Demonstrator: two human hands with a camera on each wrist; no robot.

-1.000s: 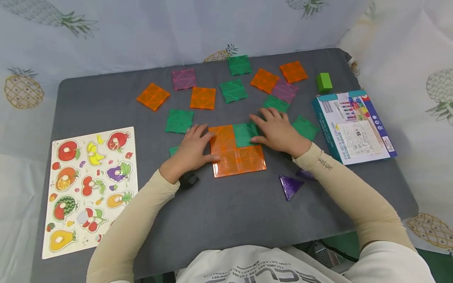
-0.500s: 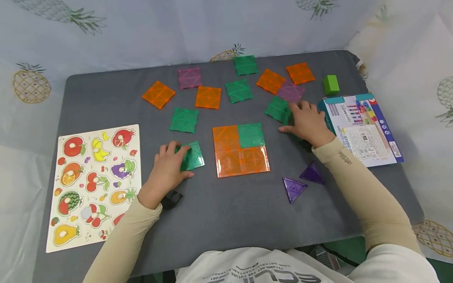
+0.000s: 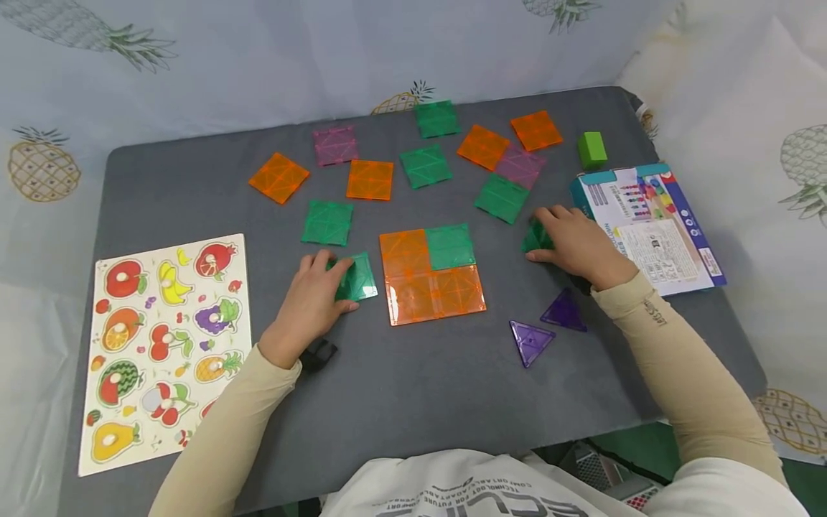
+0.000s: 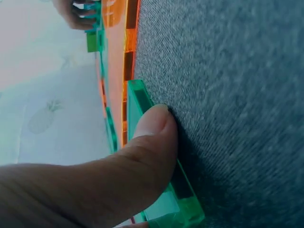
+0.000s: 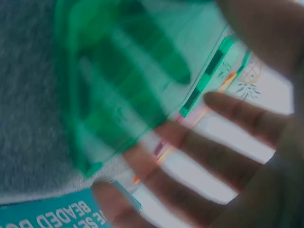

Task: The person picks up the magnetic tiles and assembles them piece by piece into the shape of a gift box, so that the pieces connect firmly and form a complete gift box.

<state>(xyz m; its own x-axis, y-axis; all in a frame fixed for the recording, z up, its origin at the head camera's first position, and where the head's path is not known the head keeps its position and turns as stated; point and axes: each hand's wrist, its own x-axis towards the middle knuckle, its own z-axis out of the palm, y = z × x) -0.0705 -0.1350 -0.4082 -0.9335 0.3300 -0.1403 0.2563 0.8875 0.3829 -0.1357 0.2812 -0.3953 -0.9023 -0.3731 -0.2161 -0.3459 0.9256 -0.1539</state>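
Note:
My left hand [image 3: 300, 309] pinches a green translucent magnetic tile [image 3: 364, 278] just left of a two-by-two block. In the left wrist view, the thumb [image 4: 159, 128] presses along that tile's edge, close over the grey cloth. My right hand [image 3: 578, 244] holds another green magnetic tile [image 3: 533, 238], partly hidden under its fingers. The right wrist view shows this tile [image 5: 109, 95] tilted, with fingers seen through it. Between the hands lies the block: orange tiles [image 3: 413, 298] and one green tile [image 3: 450, 246] at its far right corner.
Loose orange, green and magenta square tiles [image 3: 370, 179] spread across the back. Purple triangle tiles [image 3: 532, 343] lie nearer the right sleeve. A fruit puzzle board [image 3: 164, 352] is at left, a boxed toy [image 3: 652, 230] and a green block [image 3: 591, 150] at right.
Both hands have moved apart from the block, left hand toward the left and right hand toward the right. Each has taken hold of a loose green tile.

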